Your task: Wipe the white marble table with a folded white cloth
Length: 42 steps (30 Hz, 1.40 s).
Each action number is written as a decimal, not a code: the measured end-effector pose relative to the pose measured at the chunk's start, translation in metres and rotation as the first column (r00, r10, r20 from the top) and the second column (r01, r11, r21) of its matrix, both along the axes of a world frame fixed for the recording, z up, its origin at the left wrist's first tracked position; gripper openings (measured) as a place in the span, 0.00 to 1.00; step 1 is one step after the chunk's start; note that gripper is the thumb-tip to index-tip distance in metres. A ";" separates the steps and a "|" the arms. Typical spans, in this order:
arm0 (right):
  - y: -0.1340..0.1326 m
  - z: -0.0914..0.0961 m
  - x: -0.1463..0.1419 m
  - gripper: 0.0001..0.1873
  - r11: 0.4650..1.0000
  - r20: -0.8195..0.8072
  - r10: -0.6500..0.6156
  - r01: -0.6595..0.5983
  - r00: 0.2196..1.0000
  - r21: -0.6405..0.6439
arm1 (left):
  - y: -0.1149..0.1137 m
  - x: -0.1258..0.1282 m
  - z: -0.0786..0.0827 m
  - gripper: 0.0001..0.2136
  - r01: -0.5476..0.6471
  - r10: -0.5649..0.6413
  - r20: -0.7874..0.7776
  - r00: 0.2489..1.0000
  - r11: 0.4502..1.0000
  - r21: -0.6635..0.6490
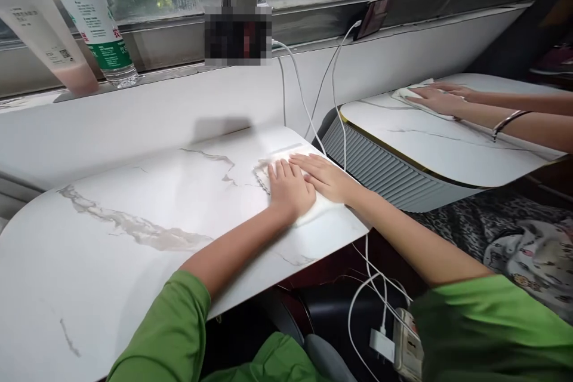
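My left hand (289,188) lies flat, fingers stretched out, on a white cloth (316,210) at the right end of a white marble-patterned table (134,233). My right hand (324,176) rests flat on the same cloth just beside it, fingers pointing left and overlapping the left hand's fingertips. Both arms come out of green sleeves. Most of the cloth is hidden under the two hands.
Another person's hands (441,98) press a white cloth on a second marble table (430,143) to the right. A water bottle (96,24) and a pink tube (42,30) stand on the window sill. White cables (333,95) hang between the tables toward a charger (405,349).
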State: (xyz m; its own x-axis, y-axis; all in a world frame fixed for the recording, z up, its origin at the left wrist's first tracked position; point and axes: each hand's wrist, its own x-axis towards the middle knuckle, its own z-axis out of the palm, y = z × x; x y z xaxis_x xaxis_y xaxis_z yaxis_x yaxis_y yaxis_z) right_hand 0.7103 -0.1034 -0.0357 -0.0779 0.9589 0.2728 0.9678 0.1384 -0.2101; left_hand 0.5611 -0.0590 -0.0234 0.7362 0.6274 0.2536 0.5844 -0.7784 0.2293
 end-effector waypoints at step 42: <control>-0.003 0.005 -0.140 0.29 0.993 0.098 -0.118 0.119 0.988 0.001 | 0.009 -0.129 0.013 0.26 0.038 -0.055 -0.182 0.982 0.995 -0.092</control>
State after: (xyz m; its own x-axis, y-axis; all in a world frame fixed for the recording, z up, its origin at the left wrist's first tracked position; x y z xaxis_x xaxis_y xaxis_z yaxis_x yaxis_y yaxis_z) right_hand 0.5706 -0.1068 -0.0303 0.0103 0.9643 0.2647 0.9932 0.0209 -0.1145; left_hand 0.4323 -0.0500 -0.0102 0.7940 0.6052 0.0569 0.5866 -0.7874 0.1895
